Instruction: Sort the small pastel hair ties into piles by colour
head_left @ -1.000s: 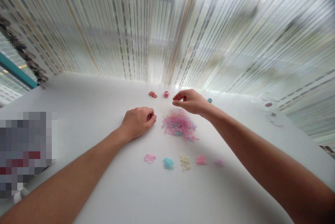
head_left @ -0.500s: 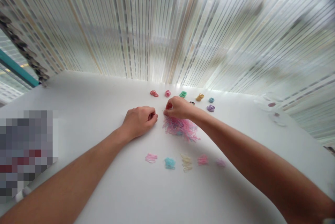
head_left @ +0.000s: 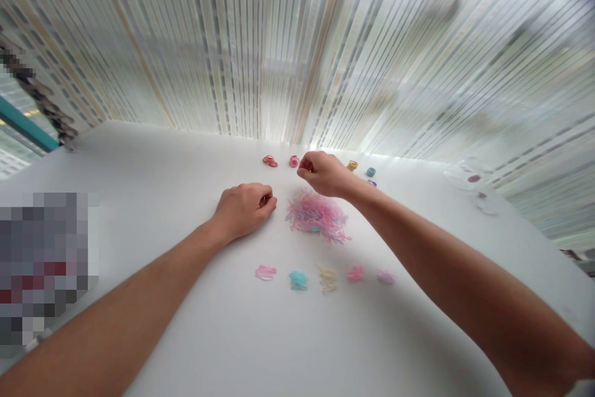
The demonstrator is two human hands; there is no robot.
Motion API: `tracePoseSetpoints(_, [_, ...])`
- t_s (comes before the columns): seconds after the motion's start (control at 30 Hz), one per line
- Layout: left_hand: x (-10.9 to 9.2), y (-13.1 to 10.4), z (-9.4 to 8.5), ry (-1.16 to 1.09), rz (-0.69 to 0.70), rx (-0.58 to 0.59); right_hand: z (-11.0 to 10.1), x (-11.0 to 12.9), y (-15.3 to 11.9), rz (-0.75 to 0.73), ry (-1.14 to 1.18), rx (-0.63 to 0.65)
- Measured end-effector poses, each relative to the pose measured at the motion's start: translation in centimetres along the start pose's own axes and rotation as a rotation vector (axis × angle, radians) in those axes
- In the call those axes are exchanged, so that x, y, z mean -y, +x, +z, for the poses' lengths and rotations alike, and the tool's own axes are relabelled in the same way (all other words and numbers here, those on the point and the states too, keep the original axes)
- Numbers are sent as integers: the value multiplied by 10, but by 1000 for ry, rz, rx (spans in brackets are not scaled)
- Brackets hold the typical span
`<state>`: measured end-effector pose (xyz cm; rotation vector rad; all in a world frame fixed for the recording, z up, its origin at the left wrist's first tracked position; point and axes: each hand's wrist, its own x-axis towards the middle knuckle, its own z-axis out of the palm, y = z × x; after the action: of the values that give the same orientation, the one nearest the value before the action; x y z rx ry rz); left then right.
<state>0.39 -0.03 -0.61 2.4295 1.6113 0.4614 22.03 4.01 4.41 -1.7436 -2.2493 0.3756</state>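
Observation:
My left hand (head_left: 245, 209) rests on the white table (head_left: 223, 335) with its fingers curled together; what they hold, if anything, is too small to make out. Above the far side of a tangled pile of thin elastic bands (head_left: 318, 216), mostly pink, is my right hand (head_left: 322, 172). Its thumb and fingertips are pinched, and their contents are hidden. Close to those fingertips lies a pink coiled bunch (head_left: 294, 161). In front of the pile are small heaps in a row: light pink (head_left: 266, 272), blue (head_left: 298, 280), cream (head_left: 328, 279), deeper pink (head_left: 356, 273) and lilac (head_left: 386, 277).
Along the back are red (head_left: 270, 161), yellow (head_left: 352, 165) and teal (head_left: 370, 171) bunches, plus a partly hidden purple one (head_left: 372, 183). Clear round items (head_left: 474, 179) lie at the right. A blurred-out object (head_left: 41, 261) sits at the left. A string curtain (head_left: 242, 44) hangs behind.
My right hand has lifted from the pile's edge and moved back toward the far row, now covering the green bunch. My left hand has stayed about where it was.

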Motion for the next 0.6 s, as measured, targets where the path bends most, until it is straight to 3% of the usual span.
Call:
tracePoseSetpoints(0.2, [0, 1, 0, 8, -5, 4, -21, -29, -21, 17, 146, -96])
tracePoseSetpoints(0.6, [2, 2, 1, 2, -14, -8, -19, -69, -93, -7, 355, -130])
